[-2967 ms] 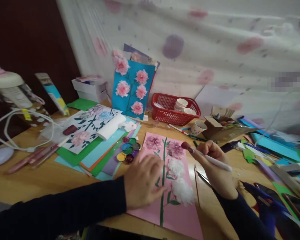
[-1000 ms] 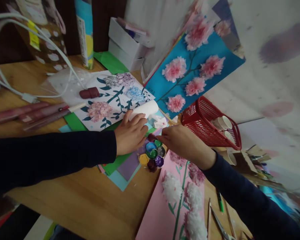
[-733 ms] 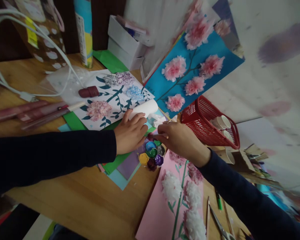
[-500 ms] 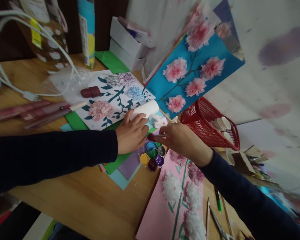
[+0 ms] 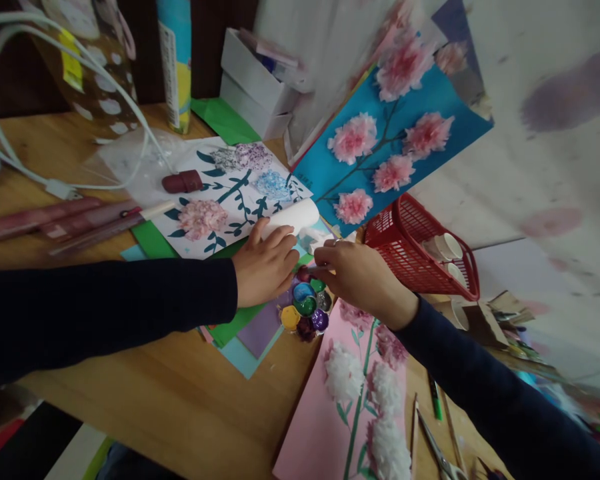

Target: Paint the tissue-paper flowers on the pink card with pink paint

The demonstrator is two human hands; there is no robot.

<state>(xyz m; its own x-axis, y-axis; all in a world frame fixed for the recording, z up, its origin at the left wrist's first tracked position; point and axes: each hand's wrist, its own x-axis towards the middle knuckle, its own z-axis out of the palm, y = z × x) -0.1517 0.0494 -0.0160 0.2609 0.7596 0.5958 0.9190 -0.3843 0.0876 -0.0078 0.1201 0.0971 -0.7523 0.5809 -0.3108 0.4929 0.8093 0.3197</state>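
Observation:
My right hand [image 5: 357, 277] is closed around a thin paintbrush [image 5: 324, 269], its fingers pinching the handle. The reddish tip of the brush is at the upper edge of a palette [image 5: 305, 307] with several round wells of blue, green, yellow, purple and dark paint. My left hand [image 5: 266, 263] lies palm down just left of the palette, fingers apart, against a white paper roll or curled sheet [image 5: 295, 217]; its palm side is hidden. Beyond it is a white sheet [image 5: 180, 230] with painted leaves and crumpled-paper flowers. Crumpled white tissue [image 5: 314, 239] sits between the hands.
A blue flower picture [image 5: 325, 173] leans at the back, beside a red basket [image 5: 403, 233] with paper cups. A pink flower picture [image 5: 305, 420] lies in front, scissors [image 5: 435, 447] to its right. A white cable [image 5: 130, 100] loops at left near a glue bottle [image 5: 175, 67].
My right hand has shifted slightly left with the brush, and less of the handle shows. My left hand stays in nearly the same place.

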